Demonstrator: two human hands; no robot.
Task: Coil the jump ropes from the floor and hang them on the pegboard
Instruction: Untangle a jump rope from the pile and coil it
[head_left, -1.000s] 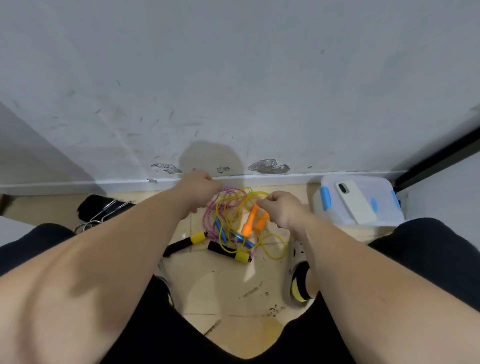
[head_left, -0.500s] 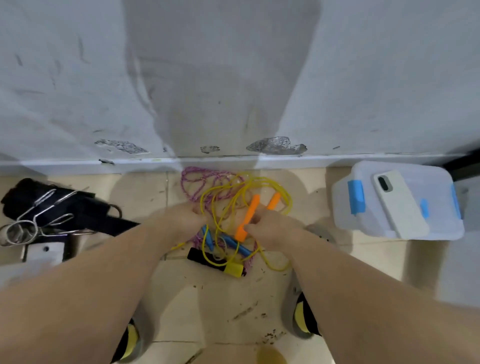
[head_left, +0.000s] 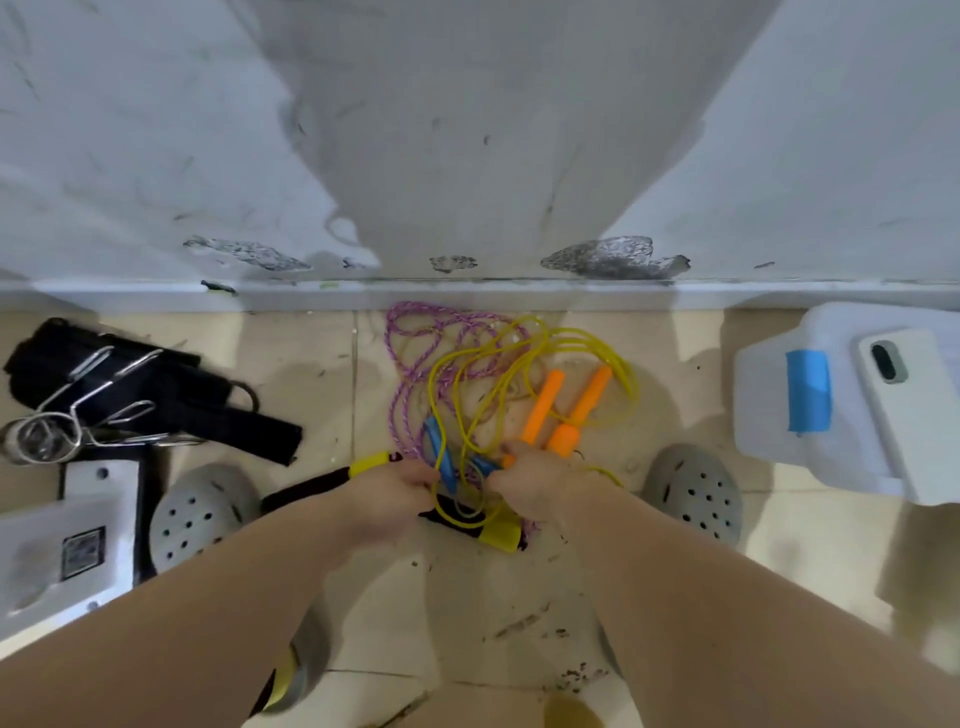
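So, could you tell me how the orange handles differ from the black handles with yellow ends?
The orange handles are one colour throughout; the black handles carry yellow ends. The orange handles sit side by side, gripped by the right hand; the black handles lie apart on the floor. Both pairs sit in the same rope tangle.

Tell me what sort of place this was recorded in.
Likely a home storage corner, indoors: beige tiled floor meeting a scuffed white wall, a plastic storage box, jump ropes tangled on the floor.

My right hand (head_left: 540, 480) round the two orange handles (head_left: 541, 410), my left hand (head_left: 395, 488) on the yellow cord (head_left: 632, 384) alongside
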